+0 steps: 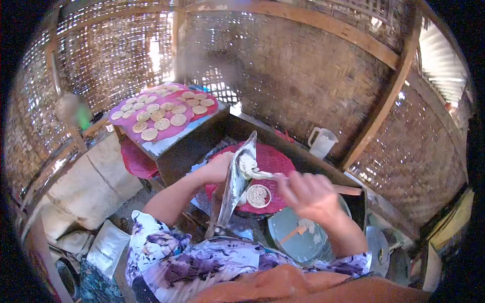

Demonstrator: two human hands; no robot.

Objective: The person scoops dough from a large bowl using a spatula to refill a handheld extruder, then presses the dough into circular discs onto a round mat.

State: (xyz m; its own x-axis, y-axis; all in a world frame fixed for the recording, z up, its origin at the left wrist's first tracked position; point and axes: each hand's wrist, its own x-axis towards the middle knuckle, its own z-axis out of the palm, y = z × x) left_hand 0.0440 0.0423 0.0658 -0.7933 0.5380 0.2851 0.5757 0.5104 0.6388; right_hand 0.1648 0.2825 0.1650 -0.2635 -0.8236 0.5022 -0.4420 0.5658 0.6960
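Note:
A shiny metal press-like tool (234, 189) stands tilted in front of my body, with pale dough (247, 165) in its opening. My left hand (220, 166) is at the tool's left side, its fingers mostly hidden behind the metal. My right hand (309, 196), slightly blurred, is closed on a light-coloured handle (267, 175) that reaches to the dough. Below the tool's opening, a round mould (258, 196) filled with pale strands rests on a pink round mat (278, 164).
Many pale round cakes (161, 124) lie on pink sheets on a table at the upper left. A clear jug (322, 143) stands on the ledge behind. At the lower right, a large basin (281, 242) holds a wooden spatula (293, 234). Woven walls surround the workspace.

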